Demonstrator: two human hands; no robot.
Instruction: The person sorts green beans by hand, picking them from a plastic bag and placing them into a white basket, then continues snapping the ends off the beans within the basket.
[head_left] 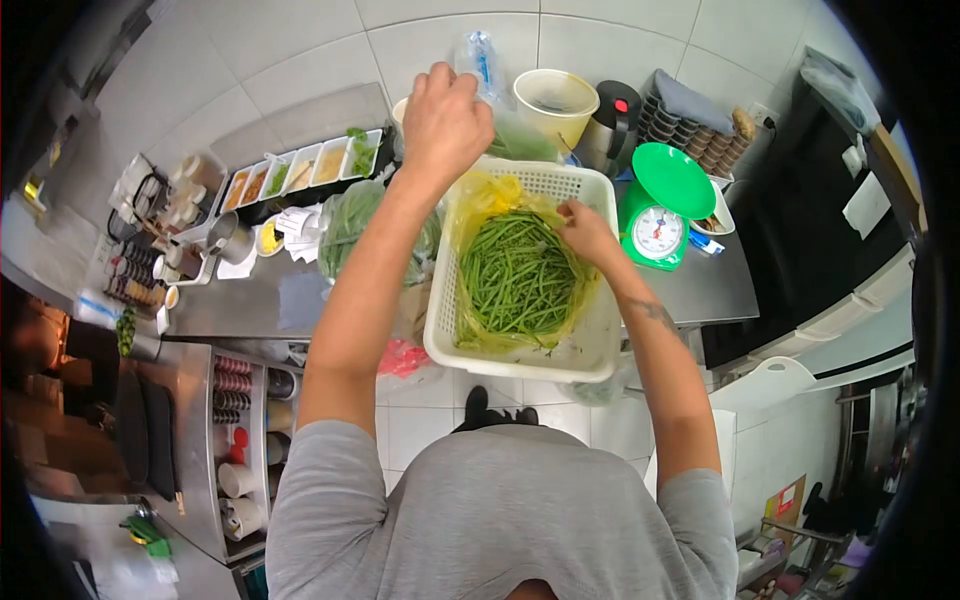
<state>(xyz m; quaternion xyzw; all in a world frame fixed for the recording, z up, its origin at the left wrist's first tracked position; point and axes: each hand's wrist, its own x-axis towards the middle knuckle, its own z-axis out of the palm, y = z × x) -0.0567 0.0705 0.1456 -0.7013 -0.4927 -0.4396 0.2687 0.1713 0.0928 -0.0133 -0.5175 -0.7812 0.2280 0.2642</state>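
Note:
A white plastic basket point(608, 340) sits at the front edge of the steel counter. Inside it lies an open yellow plastic bag point(490, 190) full of long green beans point(520, 275). My right hand point(588, 232) is at the bag's right edge, its fingers pinched on the yellow plastic. My left hand point(447, 120) is raised above the basket's far left corner, fingers curled closed. Whatever it may hold is hidden. Just beyond it is a clear plastic bag with blue print point(482, 65). Left of the basket lies a clear bag of green vegetables point(365, 225).
Right of the basket stands a green kitchen scale point(660, 210). Behind are a cream bucket point(555, 105) and a dark kettle point(608, 125). A row of garnish trays point(300, 170) and a metal pot point(230, 238) stand at the left. Shelves point(240, 440) are below left.

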